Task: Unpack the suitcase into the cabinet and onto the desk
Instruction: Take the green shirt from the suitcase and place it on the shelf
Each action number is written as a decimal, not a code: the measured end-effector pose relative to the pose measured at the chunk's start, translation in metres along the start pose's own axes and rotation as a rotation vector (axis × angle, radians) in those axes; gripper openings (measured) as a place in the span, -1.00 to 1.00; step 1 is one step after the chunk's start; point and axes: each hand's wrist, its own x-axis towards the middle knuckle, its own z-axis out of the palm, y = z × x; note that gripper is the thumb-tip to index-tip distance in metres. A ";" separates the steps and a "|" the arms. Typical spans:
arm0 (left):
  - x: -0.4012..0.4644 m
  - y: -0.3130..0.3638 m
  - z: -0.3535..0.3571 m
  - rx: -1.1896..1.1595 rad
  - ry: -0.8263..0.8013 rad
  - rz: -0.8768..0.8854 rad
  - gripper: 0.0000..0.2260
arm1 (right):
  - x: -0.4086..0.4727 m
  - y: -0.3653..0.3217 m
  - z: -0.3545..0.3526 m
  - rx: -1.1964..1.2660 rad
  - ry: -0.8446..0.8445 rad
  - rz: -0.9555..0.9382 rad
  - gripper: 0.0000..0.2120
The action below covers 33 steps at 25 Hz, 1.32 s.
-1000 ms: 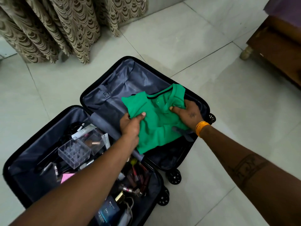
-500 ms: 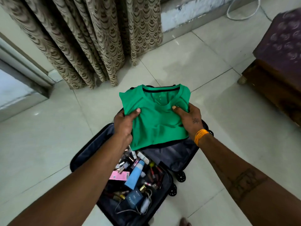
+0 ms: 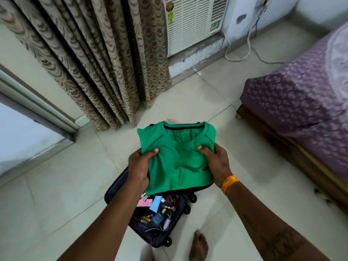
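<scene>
Both hands are up in front of the person, and between them sits the shirt [image 3: 178,162], a folded green one with a dark collar trim, held flat above the suitcase [image 3: 150,219]. The left hand [image 3: 140,166] grips the shirt's left edge, thumb pressed on top of the fabric, fingers curled underneath and out of sight. The right hand [image 3: 216,162] mirrors it on the right edge, thumb on top, fingers tucked below the cloth. An orange band [image 3: 228,183] circles the right wrist.

The shirt is clear of the case, collar pointing away from the person, and it hides most of the case's far half. The suitcase lies open on the floor [image 3: 56,204], dark lining showing, wheels on its right side. Its near half is packed with small items: a pink packet [image 3: 144,202], a light blue tube [image 3: 156,203], and a jumble of little bottles and a cord too small to name. A bare foot [image 3: 199,245] stands on the tiles just right of the case.

Beyond, a patterned curtain [image 3: 94,63] hangs to the floor, with a white air conditioner [image 3: 194,23] set in the wall beside it. A bed [image 3: 301,102] with a purple cover fills the right side, well apart from the case. A white cable [image 3: 249,44] trails down the wall to the floor by the bed.
</scene>
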 end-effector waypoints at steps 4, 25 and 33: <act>-0.081 0.061 0.041 0.059 -0.066 0.017 -0.68 | -0.065 -0.075 -0.022 0.019 0.073 -0.042 -0.80; -0.451 0.011 0.164 0.624 -1.217 -0.064 -0.71 | -0.552 -0.087 -0.148 0.367 1.176 -0.403 -0.72; -0.698 -0.144 0.084 0.842 -1.652 -0.296 -0.67 | -0.851 0.014 -0.134 0.449 1.715 -0.434 -0.81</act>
